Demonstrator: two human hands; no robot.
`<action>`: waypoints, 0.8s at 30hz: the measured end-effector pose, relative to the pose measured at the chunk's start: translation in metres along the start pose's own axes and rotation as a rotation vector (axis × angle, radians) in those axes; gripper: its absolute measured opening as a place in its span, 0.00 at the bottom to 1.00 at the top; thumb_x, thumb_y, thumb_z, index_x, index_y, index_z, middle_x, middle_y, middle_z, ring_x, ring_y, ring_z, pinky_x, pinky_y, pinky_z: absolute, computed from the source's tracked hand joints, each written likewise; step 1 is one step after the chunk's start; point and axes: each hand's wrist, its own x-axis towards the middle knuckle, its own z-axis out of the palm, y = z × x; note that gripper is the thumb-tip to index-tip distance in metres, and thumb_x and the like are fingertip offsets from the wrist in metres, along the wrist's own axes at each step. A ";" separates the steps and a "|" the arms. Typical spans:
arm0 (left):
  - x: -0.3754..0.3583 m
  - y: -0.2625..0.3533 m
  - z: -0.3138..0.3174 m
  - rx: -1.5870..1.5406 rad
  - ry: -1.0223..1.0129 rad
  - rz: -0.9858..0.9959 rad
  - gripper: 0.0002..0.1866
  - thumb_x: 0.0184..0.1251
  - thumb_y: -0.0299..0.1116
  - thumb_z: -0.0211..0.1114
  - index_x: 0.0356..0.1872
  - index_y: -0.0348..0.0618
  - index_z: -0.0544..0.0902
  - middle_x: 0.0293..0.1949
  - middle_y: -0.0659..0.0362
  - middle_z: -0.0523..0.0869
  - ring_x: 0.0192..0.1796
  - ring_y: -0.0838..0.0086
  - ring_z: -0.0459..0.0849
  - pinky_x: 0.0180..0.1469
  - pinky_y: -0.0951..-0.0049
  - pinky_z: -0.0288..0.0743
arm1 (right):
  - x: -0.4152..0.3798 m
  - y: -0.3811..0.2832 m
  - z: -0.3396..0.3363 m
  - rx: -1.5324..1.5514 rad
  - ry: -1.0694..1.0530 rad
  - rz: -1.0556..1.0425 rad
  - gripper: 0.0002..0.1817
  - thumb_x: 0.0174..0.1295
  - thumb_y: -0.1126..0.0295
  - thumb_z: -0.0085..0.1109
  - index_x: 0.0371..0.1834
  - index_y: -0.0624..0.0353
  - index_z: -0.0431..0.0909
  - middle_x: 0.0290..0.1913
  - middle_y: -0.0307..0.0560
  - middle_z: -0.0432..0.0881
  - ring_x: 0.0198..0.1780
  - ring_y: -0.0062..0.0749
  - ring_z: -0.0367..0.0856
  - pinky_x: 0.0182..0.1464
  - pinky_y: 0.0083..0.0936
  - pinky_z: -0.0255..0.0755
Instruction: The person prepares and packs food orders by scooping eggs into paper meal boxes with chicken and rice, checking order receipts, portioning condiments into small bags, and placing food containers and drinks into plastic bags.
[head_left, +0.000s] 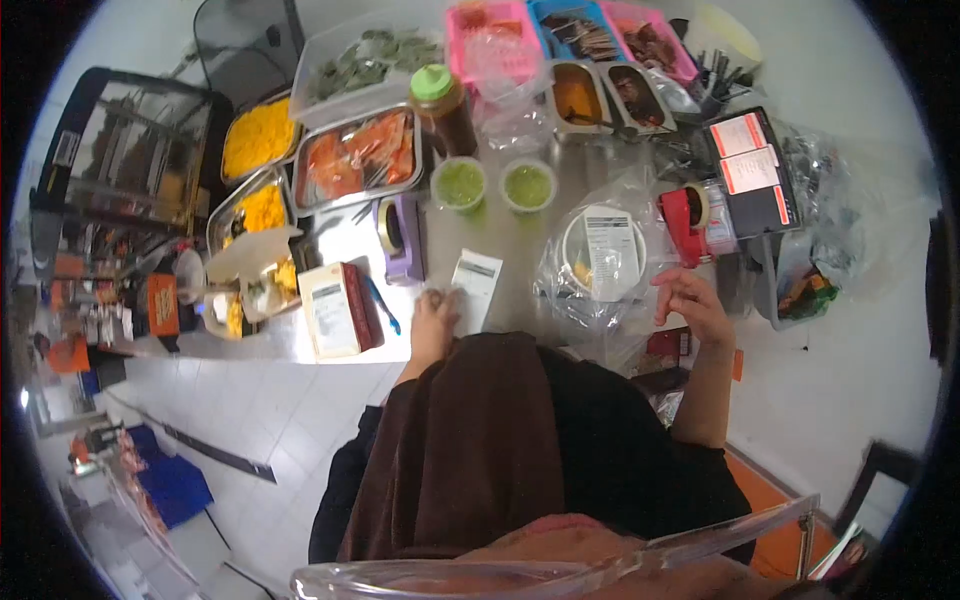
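My left hand [433, 325] rests at the table's front edge, fingers curled against the left side of a printed paper receipt [478, 282]. My right hand [692, 308] is raised at the right, fingers loosely bent and apart, with nothing visible in it. Close to it is a clear plastic bag [553, 268] around a white bowl [572, 245]; another receipt [610, 255] lies over the bowl. A red tape dispenser [683, 225] stands just beyond the right hand. A blue pen [383, 308] and a purple tape dispenser [401, 240] are left of the first receipt.
Two cups of green food [459, 184] stand mid-table beside a green-capped bottle [438, 110]. Metal trays of orange slices [360, 155] and yellow food [259, 140] fill the left. Colored baskets [490, 45] line the back. A box [335, 310] with paper on it sits front left.
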 end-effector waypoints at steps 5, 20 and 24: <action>-0.006 -0.013 0.008 0.358 0.020 -0.002 0.20 0.53 0.28 0.54 0.51 0.49 0.75 0.47 0.60 0.73 0.47 0.66 0.71 0.46 0.63 0.64 | 0.007 -0.002 0.004 0.030 -0.104 -0.051 0.23 0.56 0.64 0.55 0.51 0.65 0.67 0.29 0.46 0.75 0.33 0.27 0.75 0.36 0.23 0.69; -0.022 -0.017 -0.017 0.339 0.209 -0.126 0.23 0.55 0.41 0.57 0.52 0.42 0.73 0.56 0.52 0.67 0.55 0.55 0.65 0.54 0.52 0.57 | -0.063 0.040 0.022 0.014 0.487 0.013 0.09 0.60 0.73 0.49 0.40 0.65 0.75 0.30 0.41 0.76 0.33 0.24 0.75 0.40 0.20 0.70; -0.019 0.013 -0.025 0.063 0.234 0.155 0.19 0.53 0.34 0.61 0.47 0.41 0.73 0.51 0.48 0.68 0.53 0.54 0.66 0.53 0.56 0.59 | -0.070 0.086 -0.019 -0.406 0.866 -0.073 0.11 0.59 0.75 0.46 0.42 0.64 0.75 0.35 0.42 0.78 0.35 0.23 0.76 0.39 0.19 0.71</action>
